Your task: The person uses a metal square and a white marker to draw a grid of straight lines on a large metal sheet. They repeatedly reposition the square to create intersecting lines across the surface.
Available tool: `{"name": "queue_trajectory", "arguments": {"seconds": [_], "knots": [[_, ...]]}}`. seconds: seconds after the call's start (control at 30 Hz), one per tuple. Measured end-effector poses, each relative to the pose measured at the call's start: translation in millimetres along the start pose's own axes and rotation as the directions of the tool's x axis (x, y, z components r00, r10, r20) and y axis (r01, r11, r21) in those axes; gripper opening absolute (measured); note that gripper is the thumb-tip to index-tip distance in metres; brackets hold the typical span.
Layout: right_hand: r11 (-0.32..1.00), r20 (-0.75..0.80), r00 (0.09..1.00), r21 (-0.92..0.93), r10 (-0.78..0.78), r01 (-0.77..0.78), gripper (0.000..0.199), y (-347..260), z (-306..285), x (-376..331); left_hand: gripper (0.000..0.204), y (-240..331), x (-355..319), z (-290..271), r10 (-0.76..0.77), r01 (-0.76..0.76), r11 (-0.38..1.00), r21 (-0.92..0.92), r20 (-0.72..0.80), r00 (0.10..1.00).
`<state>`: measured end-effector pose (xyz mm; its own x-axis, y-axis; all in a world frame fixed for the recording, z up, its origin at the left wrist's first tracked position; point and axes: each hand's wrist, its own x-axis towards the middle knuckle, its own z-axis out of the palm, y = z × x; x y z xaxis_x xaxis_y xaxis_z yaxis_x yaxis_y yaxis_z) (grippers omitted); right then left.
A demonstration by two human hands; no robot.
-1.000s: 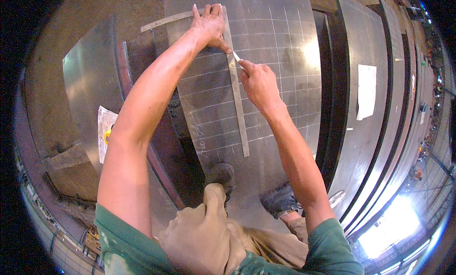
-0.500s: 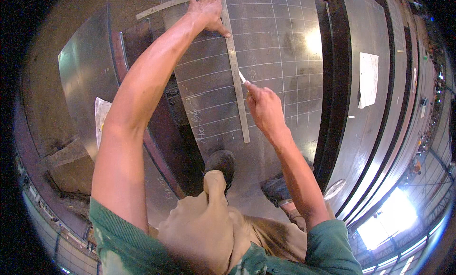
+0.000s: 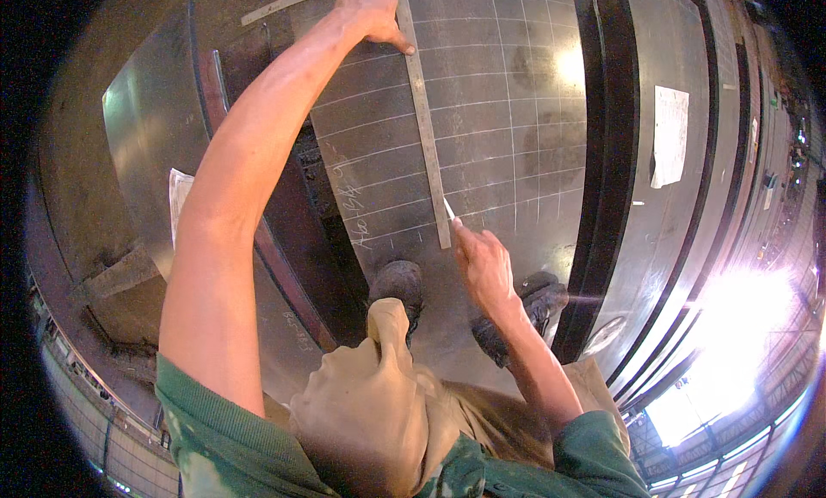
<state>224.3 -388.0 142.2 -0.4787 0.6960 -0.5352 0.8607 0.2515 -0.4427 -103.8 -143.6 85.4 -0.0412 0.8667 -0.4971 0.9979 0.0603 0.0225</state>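
My left hand (image 3: 368,18) lies with spread fingers at the top of the picture. It presses on a long steel square (image 3: 423,124), thumb on the long blade; the fingertips are cut off by the frame edge. The square rests on a dark steel plate (image 3: 469,167) marked with a grid of thin white lines. In my right hand (image 3: 484,261) is a white marking chalk (image 3: 448,209), pinched in the fingers. Its tip touches or nearly touches the right edge of the blade, near the blade's lower end. Handwritten chalk marks run along the plate's left side.
My shoes (image 3: 397,283) stand on the near part of the plate. Dark gaps and steel beams (image 3: 596,154) flank it. To the right, another plate carries a white paper sheet (image 3: 670,137); more plates lie beyond. A further steel plate (image 3: 155,128) leans on the left.
My right hand with the chalk has slid toward me along the blade, from about its middle to near its lower end. My left hand still presses on the square.
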Motion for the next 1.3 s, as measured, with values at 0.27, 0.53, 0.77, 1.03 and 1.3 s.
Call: {"name": "queue_trajectory", "arguments": {"seconds": [0.27, 0.53, 0.77, 1.03, 1.3], "knots": [[0.999, 0.094, 0.995, -0.004, 0.040, -0.040, 0.052, 16.8, 20.8, -47.3, 0.143, -1.1, -1.1, -3.7, -0.009, 0.009, 1.000, 0.029, 0.004, 1.000], [0.999, 0.096, 0.994, 0.024, 0.044, -0.047, 0.049, 15.8, 21.9, -54.0, 0.141, 2.2, -6.1, -8.5, 0.004, -0.004, 1.000, 0.008, 0.005, 1.000], [0.992, 0.212, 0.970, -0.023, 0.123, -0.121, 0.027, 6.2, 7.0, -58.5, 0.140, -1.3, -2.9, -2.1, 0.027, -0.027, 1.000, -0.013, -0.048, 0.999], [0.969, 0.324, 0.914, -0.047, 0.245, -0.243, 0.015, -19.1, -49.1, -81.2, 0.136, 2.9, 0.7, -4.8, 0.008, -0.009, 1.000, -0.028, -0.021, 1.000], [0.906, 0.191, 0.893, 0.036, 0.407, -0.421, 0.016, 1.5, -44.6, -116.3, 0.034, 1.8, 27.8, -8.2, 0.082, -0.083, 0.997, -0.001, -0.157, 0.984]]}}
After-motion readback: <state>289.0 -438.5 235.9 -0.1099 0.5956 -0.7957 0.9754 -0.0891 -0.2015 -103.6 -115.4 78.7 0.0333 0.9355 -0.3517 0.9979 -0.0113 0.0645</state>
